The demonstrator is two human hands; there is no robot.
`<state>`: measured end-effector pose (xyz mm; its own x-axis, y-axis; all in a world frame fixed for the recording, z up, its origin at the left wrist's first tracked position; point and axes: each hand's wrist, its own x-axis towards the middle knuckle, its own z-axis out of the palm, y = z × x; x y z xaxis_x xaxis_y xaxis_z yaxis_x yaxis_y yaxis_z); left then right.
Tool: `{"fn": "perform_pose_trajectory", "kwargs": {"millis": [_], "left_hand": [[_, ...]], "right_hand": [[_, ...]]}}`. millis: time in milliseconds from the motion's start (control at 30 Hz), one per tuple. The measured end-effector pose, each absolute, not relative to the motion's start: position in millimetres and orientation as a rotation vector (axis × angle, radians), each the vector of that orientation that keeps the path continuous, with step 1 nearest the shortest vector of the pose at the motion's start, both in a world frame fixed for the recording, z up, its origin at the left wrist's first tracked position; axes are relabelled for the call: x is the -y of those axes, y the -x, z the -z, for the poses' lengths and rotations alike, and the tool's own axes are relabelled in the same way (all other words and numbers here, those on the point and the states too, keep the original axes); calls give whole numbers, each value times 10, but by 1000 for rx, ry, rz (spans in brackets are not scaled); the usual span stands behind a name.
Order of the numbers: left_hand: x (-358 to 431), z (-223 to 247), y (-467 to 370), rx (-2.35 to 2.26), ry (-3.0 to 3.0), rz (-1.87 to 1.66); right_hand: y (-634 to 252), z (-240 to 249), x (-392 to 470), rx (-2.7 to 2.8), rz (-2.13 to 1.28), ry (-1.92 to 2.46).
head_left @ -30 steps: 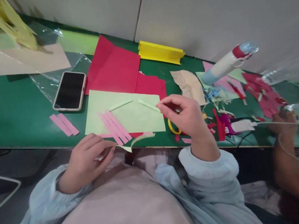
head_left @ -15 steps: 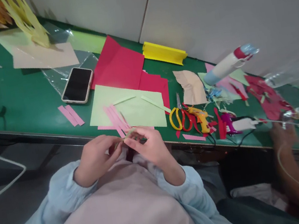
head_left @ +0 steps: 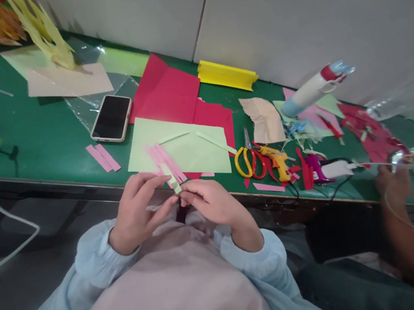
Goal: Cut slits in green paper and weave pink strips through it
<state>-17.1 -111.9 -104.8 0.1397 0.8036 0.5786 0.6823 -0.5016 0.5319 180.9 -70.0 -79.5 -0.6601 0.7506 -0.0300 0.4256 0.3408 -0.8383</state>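
A small light green paper strip (head_left: 175, 182), folded or bent, stands up between my hands at the table's front edge. My right hand (head_left: 217, 198) pinches its lower end between thumb and fingertips. With thumb and index finger parted, my left hand (head_left: 137, 208) is open around the strip's left side; its fingertips are close to the paper, and whether they touch cannot be seen. Just beyond lie several pink paper strips (head_left: 164, 156) on a light green sheet (head_left: 198, 146), along with thin green strips (head_left: 215, 141).
Scissors (head_left: 248, 161), a yellow glue gun (head_left: 279, 159) and a purple glue gun (head_left: 317, 169) lie to the right. A phone (head_left: 111, 117), red paper (head_left: 164, 85) and a bottle (head_left: 312, 90) are farther back. Another person's hand (head_left: 392, 183) works at the far right.
My left thumb and index finger have spread apart, exposing the green strip, which now points up. The right hand has turned slightly, still pinching. The view has shifted a little.
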Motion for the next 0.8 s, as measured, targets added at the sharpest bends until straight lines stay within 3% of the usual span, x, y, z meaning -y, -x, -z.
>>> {"fn": "perform_pose_trajectory", "kwargs": {"millis": [233, 800], "left_hand": [[1152, 1026, 106, -1312, -2190, -1391], [1122, 1191, 141, -1242, -2080, -1226]], "right_hand": [[-1738, 729, 806, 2437, -892, 1012], [-1800, 904, 787, 2408, -923, 1031]]}}
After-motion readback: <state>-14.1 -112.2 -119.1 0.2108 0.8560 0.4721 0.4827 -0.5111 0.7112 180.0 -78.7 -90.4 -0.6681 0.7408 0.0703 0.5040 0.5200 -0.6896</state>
